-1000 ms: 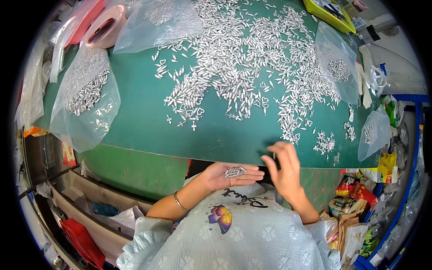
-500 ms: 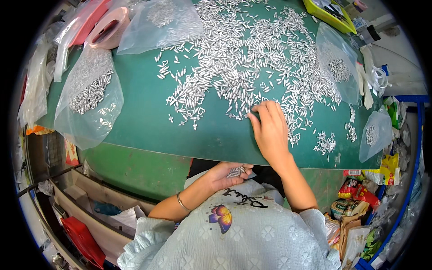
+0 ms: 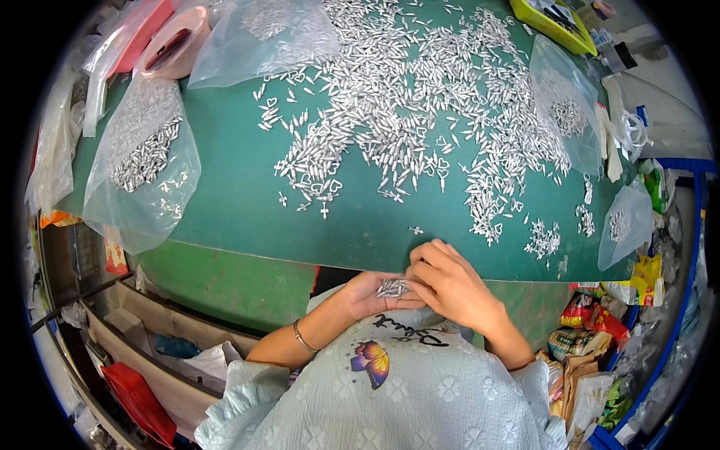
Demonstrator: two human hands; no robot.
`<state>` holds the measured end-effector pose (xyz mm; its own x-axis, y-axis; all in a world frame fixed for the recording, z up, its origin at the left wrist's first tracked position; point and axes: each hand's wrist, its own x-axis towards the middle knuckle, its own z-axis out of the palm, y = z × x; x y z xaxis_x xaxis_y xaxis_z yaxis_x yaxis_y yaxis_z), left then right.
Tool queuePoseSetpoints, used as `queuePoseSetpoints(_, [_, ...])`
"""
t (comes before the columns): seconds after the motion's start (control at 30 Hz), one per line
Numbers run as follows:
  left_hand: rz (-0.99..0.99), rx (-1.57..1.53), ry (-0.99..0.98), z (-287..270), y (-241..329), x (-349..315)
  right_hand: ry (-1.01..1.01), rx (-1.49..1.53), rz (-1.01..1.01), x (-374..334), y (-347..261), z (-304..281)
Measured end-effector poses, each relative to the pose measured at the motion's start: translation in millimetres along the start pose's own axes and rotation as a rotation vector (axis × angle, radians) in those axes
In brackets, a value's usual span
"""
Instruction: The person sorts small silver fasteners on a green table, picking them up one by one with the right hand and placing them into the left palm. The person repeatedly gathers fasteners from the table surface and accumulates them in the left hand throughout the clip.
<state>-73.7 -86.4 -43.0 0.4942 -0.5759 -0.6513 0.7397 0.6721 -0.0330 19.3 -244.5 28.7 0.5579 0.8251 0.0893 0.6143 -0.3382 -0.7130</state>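
My left hand [image 3: 361,297] is cupped palm up just below the table's front edge. In its palm lies a small heap of silver bullet-shaped metal pieces [image 3: 392,288]. Over that palm my right hand [image 3: 453,287] is bent, with its fingertips together at the heap's right side; whatever they may hold is hidden. A large spread of similar silver pieces [image 3: 390,97], with some heart-shaped and cross-shaped ones among them, covers the far and middle part of the green table [image 3: 247,202]. One small cross-shaped piece [image 3: 415,230] lies alone beyond my right hand.
Clear plastic bags of silver pieces lie at left [image 3: 146,165], at far left-centre [image 3: 262,45] and at right [image 3: 566,112]. A pink basket [image 3: 180,45] and a yellow-green tray [image 3: 551,26] stand at the back. Small clusters of pieces [image 3: 541,238] sit at right.
My right hand has come back from the spread's near edge to my left palm. A cross-shaped piece now lies alone near the table edge. My left hand has stayed nearly in place.
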Motion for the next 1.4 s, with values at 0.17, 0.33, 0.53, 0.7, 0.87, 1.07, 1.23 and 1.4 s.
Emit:
queuePoseSetpoints(0.17, [0.014,0.156,-0.068,-10.4,-2.7,7.6,0.452,-0.35,0.227,37.8,33.0,-2.5])
queuePoseSetpoints(0.33, [0.004,0.151,-0.135,-6.0,2.1,4.9,0.337,-0.455,0.189,37.0,35.0,0.5])
queuePoseSetpoints(0.53, [-0.012,-0.154,-0.276,-28.3,-6.8,9.4,-0.081,-0.18,-0.073,0.0,-7.3,1.8])
queuePoseSetpoints(0.7, [0.004,-0.041,-0.287,-27.0,-2.8,9.1,0.211,-0.175,0.017,36.0,8.7,1.2])
queuePoseSetpoints(0.87, [0.002,0.074,-0.148,-14.5,2.9,1.7,0.15,-0.299,0.057,15.9,27.6,-0.1])
queuePoseSetpoints(1.07, [0.041,0.085,-0.288,-21.8,1.9,6.1,0.33,-0.45,0.099,35.0,29.3,-12.2])
queuePoseSetpoints(1.23, [0.017,0.142,-0.209,-12.7,6.6,2.9,0.357,-0.424,0.09,64.3,47.4,14.6])
queuePoseSetpoints(1.4, [0.042,0.104,-0.215,-24.7,1.2,7.6,0.289,-0.349,0.074,49.2,35.8,5.4])
